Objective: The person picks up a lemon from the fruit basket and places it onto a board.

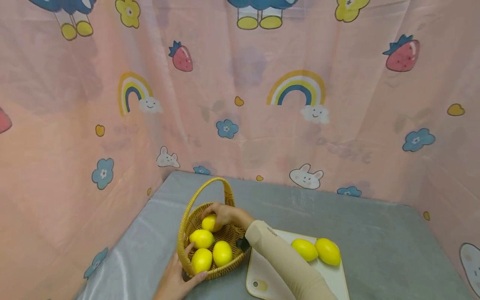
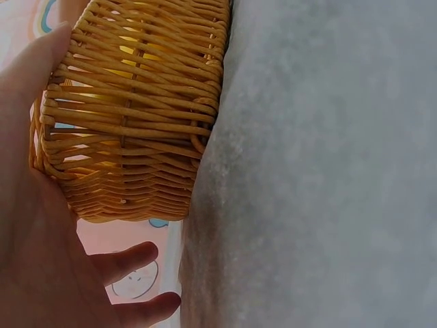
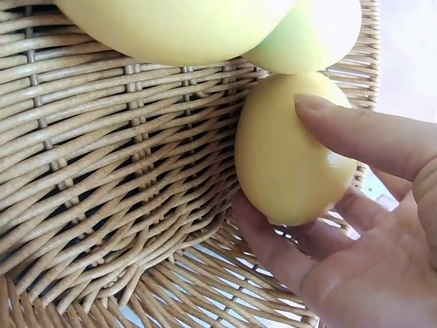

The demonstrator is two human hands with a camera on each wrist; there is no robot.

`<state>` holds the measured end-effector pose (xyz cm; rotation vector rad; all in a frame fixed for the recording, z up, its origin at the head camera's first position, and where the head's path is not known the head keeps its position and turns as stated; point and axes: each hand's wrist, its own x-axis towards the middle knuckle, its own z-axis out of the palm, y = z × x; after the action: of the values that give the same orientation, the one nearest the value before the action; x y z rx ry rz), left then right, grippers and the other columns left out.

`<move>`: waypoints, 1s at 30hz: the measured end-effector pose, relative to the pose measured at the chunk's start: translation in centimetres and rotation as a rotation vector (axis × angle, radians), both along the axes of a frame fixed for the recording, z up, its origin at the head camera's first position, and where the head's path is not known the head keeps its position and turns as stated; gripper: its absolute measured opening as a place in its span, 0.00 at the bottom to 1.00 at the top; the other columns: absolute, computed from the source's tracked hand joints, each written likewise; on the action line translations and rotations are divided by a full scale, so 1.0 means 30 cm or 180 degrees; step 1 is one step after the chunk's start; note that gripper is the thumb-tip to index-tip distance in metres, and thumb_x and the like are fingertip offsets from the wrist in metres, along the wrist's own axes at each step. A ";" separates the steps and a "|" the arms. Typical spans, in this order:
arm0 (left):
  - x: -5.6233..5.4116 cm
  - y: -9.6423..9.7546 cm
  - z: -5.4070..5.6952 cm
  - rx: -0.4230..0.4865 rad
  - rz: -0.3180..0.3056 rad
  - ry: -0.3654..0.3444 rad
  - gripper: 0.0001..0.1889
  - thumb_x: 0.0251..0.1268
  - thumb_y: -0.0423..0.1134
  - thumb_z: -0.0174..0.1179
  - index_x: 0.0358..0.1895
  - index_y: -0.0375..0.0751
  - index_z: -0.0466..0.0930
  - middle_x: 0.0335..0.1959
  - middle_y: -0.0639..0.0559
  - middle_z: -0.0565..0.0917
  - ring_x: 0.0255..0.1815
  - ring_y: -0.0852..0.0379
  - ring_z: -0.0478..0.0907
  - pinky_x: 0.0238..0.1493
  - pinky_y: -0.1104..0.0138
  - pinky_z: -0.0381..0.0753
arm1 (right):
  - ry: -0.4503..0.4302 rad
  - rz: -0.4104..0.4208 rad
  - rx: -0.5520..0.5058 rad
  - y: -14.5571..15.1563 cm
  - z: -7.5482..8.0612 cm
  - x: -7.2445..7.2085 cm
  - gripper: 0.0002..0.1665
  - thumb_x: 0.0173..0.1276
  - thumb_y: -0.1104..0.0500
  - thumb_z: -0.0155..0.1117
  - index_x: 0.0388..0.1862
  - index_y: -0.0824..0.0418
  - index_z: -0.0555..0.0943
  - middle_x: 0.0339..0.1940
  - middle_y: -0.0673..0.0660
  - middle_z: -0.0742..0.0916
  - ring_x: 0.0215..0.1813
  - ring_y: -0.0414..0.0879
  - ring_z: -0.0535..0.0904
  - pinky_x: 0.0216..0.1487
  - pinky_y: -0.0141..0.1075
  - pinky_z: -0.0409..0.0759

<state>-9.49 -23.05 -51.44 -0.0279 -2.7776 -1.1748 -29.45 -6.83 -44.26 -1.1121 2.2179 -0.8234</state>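
A yellow wicker basket [image 1: 225, 273] with a tall arched handle stands on the grey-covered table. Inside its far end, my right hand [image 1: 223, 213] holds a lemon [image 3: 293, 150] between thumb and fingers, close against the woven wall. Three other lemons lie nearer in the basket, one of them a lemon [image 1: 223, 253] toward its right side. My left hand [image 1: 176, 273] grips the basket's near left side, thumb along the rim. In the left wrist view, two fingers [image 2: 130, 263] of that hand extend past the wickerwork.
Right of the basket lies a white cutting board [image 1: 262, 266], partly covered by my right sleeve [image 1: 288, 260]. Two lemons [image 1: 328, 251] sit side by side on it. A pink patterned curtain [image 1: 247, 125] encloses the table [image 1: 393, 250] at the back and sides.
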 end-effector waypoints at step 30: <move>0.009 0.004 0.018 0.0163 -0.0013 -0.0060 0.47 0.59 0.62 0.68 0.76 0.40 0.62 0.82 0.43 0.42 0.78 0.34 0.48 0.66 0.32 0.57 | -0.0193 0.0129 -0.0547 0.268 0.178 -0.005 0.32 0.60 0.68 0.72 0.65 0.64 0.78 0.63 0.61 0.80 0.54 0.49 0.77 0.52 0.36 0.78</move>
<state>-9.23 -22.93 -50.89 -0.0178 -2.7635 -1.2532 -29.58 1.20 -38.93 -1.1912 2.0995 -1.0321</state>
